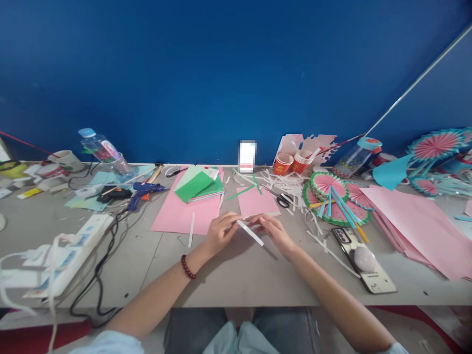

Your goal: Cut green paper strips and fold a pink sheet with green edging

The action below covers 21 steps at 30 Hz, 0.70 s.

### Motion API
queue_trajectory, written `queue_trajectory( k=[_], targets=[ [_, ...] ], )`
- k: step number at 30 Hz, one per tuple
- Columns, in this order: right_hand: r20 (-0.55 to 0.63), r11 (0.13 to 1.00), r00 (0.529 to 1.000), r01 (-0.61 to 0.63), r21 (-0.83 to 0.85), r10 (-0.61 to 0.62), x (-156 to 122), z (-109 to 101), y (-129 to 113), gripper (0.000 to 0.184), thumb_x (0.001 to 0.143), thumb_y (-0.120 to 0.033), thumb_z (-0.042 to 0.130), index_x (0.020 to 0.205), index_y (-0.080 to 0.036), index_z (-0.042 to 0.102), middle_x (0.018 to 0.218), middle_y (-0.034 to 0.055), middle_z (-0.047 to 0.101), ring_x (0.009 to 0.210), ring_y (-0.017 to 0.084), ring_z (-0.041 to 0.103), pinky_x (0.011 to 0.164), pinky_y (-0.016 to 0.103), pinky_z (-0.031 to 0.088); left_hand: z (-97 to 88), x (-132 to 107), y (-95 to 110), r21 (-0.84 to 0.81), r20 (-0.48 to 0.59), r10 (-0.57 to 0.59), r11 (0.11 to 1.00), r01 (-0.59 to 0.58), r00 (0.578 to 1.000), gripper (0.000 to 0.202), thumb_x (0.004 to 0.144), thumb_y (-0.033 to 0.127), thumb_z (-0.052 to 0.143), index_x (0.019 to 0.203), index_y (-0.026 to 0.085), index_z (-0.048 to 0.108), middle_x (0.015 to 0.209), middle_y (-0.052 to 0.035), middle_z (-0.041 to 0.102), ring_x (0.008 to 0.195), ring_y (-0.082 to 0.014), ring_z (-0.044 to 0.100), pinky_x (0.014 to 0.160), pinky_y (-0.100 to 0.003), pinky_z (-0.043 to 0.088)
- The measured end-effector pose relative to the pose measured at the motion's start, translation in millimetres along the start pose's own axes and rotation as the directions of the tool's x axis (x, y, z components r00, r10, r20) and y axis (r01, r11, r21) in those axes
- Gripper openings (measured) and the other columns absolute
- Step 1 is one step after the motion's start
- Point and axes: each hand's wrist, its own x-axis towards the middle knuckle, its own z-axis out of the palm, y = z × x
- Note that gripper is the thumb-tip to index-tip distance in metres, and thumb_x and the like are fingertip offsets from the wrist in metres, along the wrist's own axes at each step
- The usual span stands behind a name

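Observation:
Above the grey table, my left hand pinches a narrow white paper strip near its upper end. The strip's free end slants down to the right, toward me. My right hand is close beside it, fingers bent together near the strip's top; whatever lies between those fingertips is too small to make out. Just beyond my hands lies a pink paper sheet with thin green strips across its far side. Left of it, green cards rest on a larger pink sheet, with another white strip at its front.
Black scissors lie among white paper scraps. A phone, pleated paper fans and stacked pink paper are at right. A blue glue gun, power strip and cables occupy the left.

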Motion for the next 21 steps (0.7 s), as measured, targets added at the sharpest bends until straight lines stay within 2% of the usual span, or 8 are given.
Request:
queue_trajectory(
  k=[2,4,7,10,12,15,19,21],
  targets=[
    [0.022,0.997,0.997,0.071,0.004,-0.071,-0.6,-2.5,-0.4,0.033,0.087,-0.046,0.050,0.086,-0.019,0.069,0.108,0.0083,0.066,0.104,0.023,0.057,0.090,0.035,0.042,0.4,2.1,-0.5,-0.059,-0.054,-0.140,0.989,0.137,0.989,0.020,0.090,0.023,0.049,0.098,0.019,0.067,0.086,-0.0050,0.067,0.075,-0.0141,0.063,0.067,-0.024,0.050],
    [0.066,0.995,0.993,0.101,0.009,-0.101,-1.6,-3.4,-0.1,0.030,0.085,-0.043,0.052,0.085,-0.019,0.070,0.109,0.0078,0.066,0.108,0.024,0.056,0.097,0.037,0.037,1.0,4.5,-0.4,-0.153,-0.074,-0.285,0.950,0.272,0.956,0.021,0.089,0.029,0.050,0.091,0.018,0.068,0.084,-0.0044,0.067,0.068,-0.0130,0.062,0.062,-0.024,0.050],
    [0.140,0.995,0.985,0.101,-0.007,-0.099,-4.4,-0.4,-1.7,0.024,0.082,-0.040,0.059,0.089,-0.021,0.071,0.113,0.0069,0.065,0.112,0.025,0.054,0.100,0.038,0.035,2.5,6.7,-2.5,-0.277,-0.043,-0.455,0.861,0.427,0.889,0.026,0.086,0.037,0.053,0.079,0.016,0.067,0.076,-0.0027,0.065,0.061,-0.0125,0.061,0.058,-0.024,0.049],
    [0.131,0.994,0.987,0.097,-0.049,-0.090,-7.3,4.9,-4.2,0.020,0.080,-0.038,0.063,0.089,-0.023,0.071,0.111,0.0060,0.066,0.109,0.023,0.056,0.095,0.037,0.039,5.3,6.3,-8.0,-0.323,0.017,-0.567,0.777,0.541,0.824,0.028,0.084,0.040,0.055,0.076,0.015,0.065,0.065,-0.0007,0.062,0.058,-0.0130,0.060,0.059,-0.024,0.049],
    [0.093,0.994,0.993,0.075,-0.081,-0.067,-8.1,7.1,-4.2,0.021,0.081,-0.040,0.062,0.090,-0.023,0.071,0.103,0.0061,0.068,0.099,0.021,0.060,0.087,0.035,0.044,7.4,5.4,-11.5,-0.305,0.035,-0.595,0.759,0.576,0.803,0.026,0.082,0.039,0.057,0.090,0.016,0.066,0.071,-0.0010,0.064,0.059,-0.0127,0.060,0.058,-0.024,0.049],
    [0.024,0.993,0.999,0.039,-0.116,-0.036,-7.3,7.0,-1.2,0.027,0.081,-0.043,0.062,0.093,-0.021,0.072,0.091,0.0061,0.071,0.081,0.018,0.062,0.073,0.032,0.048,9.6,4.8,-12.5,-0.238,0.024,-0.561,0.801,0.550,0.827,0.033,0.079,0.037,0.060,0.107,0.019,0.063,0.090,-0.0034,0.066,0.064,-0.0121,0.061,0.060,-0.024,0.050],
    [-0.033,0.992,0.996,0.083,-0.091,-0.086,-3.7,3.3,2.0,0.029,0.079,-0.044,0.064,0.093,-0.021,0.073,0.082,0.0043,0.072,0.079,0.018,0.064,0.079,0.034,0.048,10.4,4.8,-9.1,-0.220,0.086,-0.515,0.825,0.520,0.853,0.029,0.081,0.038,0.059,0.103,0.020,0.064,0.087,-0.0022,0.065,0.061,-0.0115,0.060,0.060,-0.024,0.049],
    [-0.027,0.992,0.993,0.112,-0.062,-0.114,-2.4,1.8,2.3,0.028,0.079,-0.044,0.064,0.094,-0.022,0.073,0.081,0.0038,0.073,0.080,0.018,0.064,0.082,0.034,0.048,11.2,3.9,-8.6,-0.258,0.132,-0.518,0.805,0.534,0.845,0.035,0.081,0.038,0.060,0.112,0.022,0.060,0.083,-0.0008,0.064,0.060,-0.0117,0.061,0.061,-0.024,0.049]
  ],
)
